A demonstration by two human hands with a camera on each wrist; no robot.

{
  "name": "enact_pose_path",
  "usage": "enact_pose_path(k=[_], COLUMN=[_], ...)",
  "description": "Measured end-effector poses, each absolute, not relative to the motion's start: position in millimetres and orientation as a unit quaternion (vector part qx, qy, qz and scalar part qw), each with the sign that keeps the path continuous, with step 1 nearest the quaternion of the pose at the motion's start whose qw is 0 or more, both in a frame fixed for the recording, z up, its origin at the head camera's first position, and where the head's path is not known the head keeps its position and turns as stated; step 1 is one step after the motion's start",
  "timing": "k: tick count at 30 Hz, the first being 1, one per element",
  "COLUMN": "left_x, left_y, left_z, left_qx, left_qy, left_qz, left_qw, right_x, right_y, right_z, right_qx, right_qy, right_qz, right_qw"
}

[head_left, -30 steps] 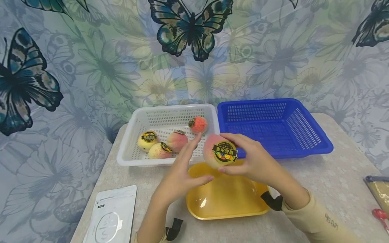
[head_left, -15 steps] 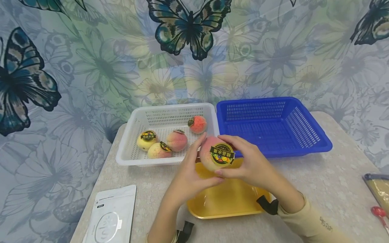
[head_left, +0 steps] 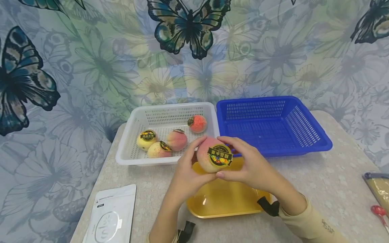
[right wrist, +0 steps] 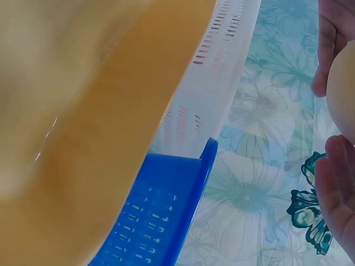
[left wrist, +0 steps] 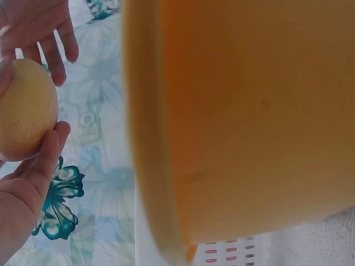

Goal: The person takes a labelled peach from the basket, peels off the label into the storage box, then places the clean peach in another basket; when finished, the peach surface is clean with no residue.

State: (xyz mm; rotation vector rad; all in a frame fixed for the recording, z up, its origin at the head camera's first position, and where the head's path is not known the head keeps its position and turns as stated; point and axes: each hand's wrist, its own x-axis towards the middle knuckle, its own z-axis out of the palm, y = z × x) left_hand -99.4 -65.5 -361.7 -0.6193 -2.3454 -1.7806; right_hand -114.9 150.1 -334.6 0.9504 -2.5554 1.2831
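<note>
Both hands hold a pink and yellow peach with a black and gold label, raised over the front of a yellow tray in the head view. My left hand curls round its left side, thumb underneath. From the right, my right hand grips it with fingers at the top and thumb below. The left wrist view shows the pale side of the peach between the hands. In the right wrist view the peach is cut off by the frame edge.
Behind stand a white basket holding several peaches, and a blue basket touching it on the right. A white pouch lies at the left. A red spoon and a clear packet lie at the right edge.
My left hand has closed in from the left and now holds the peach too. The peach has shifted slightly left and down, with the right hand still on it.
</note>
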Motion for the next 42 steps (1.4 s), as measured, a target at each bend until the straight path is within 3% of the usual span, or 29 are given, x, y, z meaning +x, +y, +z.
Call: enact_pose_path(k=[13, 42], left_x=[-101.1, -102.0], left_y=[-66.9, -66.7], left_z=[-359.6, -361.8], left_qx=[-0.189, -0.178], left_qy=[-0.783, -0.812], left_qz=[-0.586, -0.547], left_qw=[0.085, 0.094], right_x=[-110.0, -105.2], right_y=[154.3, 149.3], right_z=[-335.5, -336.3], right_qx=[0.298, 0.250], right_qy=[-0.819, -0.762], right_qz=[0.481, 0.595], right_qw=[0.095, 0.054])
